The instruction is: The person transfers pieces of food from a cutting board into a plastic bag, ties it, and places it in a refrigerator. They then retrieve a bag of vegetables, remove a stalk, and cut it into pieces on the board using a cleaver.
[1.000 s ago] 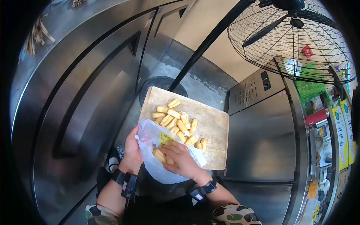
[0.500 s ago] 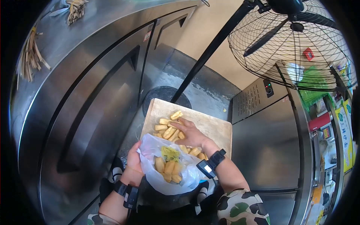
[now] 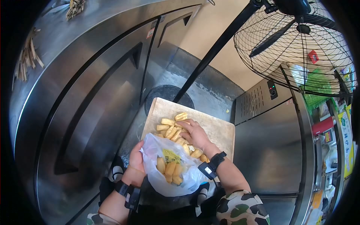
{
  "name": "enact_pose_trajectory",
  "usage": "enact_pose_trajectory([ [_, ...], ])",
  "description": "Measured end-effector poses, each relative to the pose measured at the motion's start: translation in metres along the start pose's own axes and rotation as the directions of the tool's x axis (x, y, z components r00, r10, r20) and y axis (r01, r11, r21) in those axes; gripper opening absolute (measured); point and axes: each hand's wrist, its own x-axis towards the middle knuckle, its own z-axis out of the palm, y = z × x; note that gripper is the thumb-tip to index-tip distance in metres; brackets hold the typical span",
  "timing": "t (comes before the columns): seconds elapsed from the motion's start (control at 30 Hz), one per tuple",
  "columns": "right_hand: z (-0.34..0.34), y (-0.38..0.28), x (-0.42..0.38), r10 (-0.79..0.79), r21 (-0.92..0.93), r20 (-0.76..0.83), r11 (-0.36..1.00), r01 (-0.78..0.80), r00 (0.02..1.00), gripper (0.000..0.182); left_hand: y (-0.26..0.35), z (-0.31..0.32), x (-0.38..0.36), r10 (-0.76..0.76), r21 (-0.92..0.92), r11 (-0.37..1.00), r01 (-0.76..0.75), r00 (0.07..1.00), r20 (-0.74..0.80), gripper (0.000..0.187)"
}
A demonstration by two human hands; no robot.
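My left hand (image 3: 137,157) grips the left rim of a translucent white plastic bag (image 3: 159,187). Inside the bag lie several golden fried dough pieces (image 3: 171,170), beside a yellow patch with print (image 3: 171,155). Behind the bag, more fried dough pieces (image 3: 167,122) are heaped on a pale wooden board (image 3: 215,129). My right hand (image 3: 197,135) reaches over this heap, thumb and fingers apart and curved down among the pieces, touching some. The palm hides part of the heap, and the bag covers the board's near edge.
Steel cabinets (image 3: 101,97) stand close on the left, with bundled sticks (image 3: 28,60) on top. A black fan pole (image 3: 210,56) rises behind the board to a caged fan (image 3: 296,48). At right are a steel cabinet (image 3: 270,150) and crowded shelves (image 3: 330,138).
My right hand has shifted slightly right over the heap, its fingers more curled. My left hand still holds the bag. The whole view has shifted slightly.
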Motion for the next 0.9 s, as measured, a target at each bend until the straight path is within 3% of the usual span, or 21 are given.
enact_pose_trajectory([
  [0.1, 0.007, 0.018, -0.005, 0.059, 0.262, -0.142, 0.965, -0.020, 0.988, 0.043, 0.002, 0.002, -0.003, -0.010, 0.014, 1.000, 0.010, 1.000, -0.004, 0.039],
  [0.2, 0.018, 0.032, -0.014, 0.158, 0.313, -0.320, 0.948, -0.053, 0.934, 0.040, 0.003, 0.003, -0.002, 0.003, 0.020, 1.000, -0.003, 1.000, -0.006, 0.039],
  [0.3, 0.023, 0.045, -0.016, 0.311, 0.496, -0.442, 0.866, -0.060, 0.841, 0.039, 0.002, -0.004, 0.004, 0.022, 0.025, 0.999, -0.022, 1.000, -0.007, 0.039],
  [0.4, 0.019, 0.043, -0.026, 0.452, 0.691, -0.427, 0.722, -0.040, 0.783, 0.039, 0.002, -0.003, 0.004, 0.027, 0.035, 0.999, -0.027, 1.000, -0.014, 0.040],
  [0.47, 0.001, 0.007, -0.035, 0.524, 0.820, -0.331, 0.571, -0.036, 0.785, 0.041, 0.003, -0.002, 0.002, 0.029, 0.076, 0.997, -0.027, 0.999, -0.025, 0.041],
  [0.53, -0.005, -0.035, -0.050, 0.449, 0.791, -0.296, 0.610, -0.047, 0.843, 0.044, 0.004, -0.001, 0.003, 0.039, 0.070, 0.997, -0.036, 0.998, -0.047, 0.041],
  [0.6, 0.001, -0.077, -0.066, 0.048, 0.463, -0.346, 0.877, 0.127, 0.937, 0.046, 0.003, -0.007, 0.005, 0.015, 0.021, 1.000, -0.015, 1.000, 0.010, 0.041],
  [0.67, 0.026, -0.100, -0.076, -0.150, 0.058, 0.043, 0.987, 0.147, 0.988, 0.048, 0.009, -0.023, 0.011, -0.030, -0.063, 0.997, 0.040, 0.989, 0.145, 0.040],
  [0.77, 0.016, -0.125, -0.080, -0.200, 0.033, 0.068, 0.980, 0.198, 0.977, 0.050, 0.002, 0.025, -0.011, 0.057, 0.057, 0.997, -0.053, 0.996, -0.069, 0.036],
  [0.8, 0.010, -0.123, -0.079, -0.218, 0.012, 0.041, 0.976, 0.218, 0.975, 0.051, 0.005, 0.015, -0.007, 0.029, 0.019, 0.999, -0.029, 0.999, 0.019, 0.036],
  [0.87, -0.018, -0.120, -0.071, -0.128, 0.066, 0.226, 0.991, 0.116, 0.966, 0.051, 0.011, -0.013, 0.003, -0.019, -0.048, 0.998, 0.029, 0.980, 0.198, 0.035],
  [0.9, -0.032, -0.116, -0.063, -0.085, 0.086, 0.315, 0.994, 0.061, 0.945, 0.050, 0.009, -0.016, 0.004, -0.005, -0.071, 0.997, 0.016, 0.987, 0.160, 0.035],
])
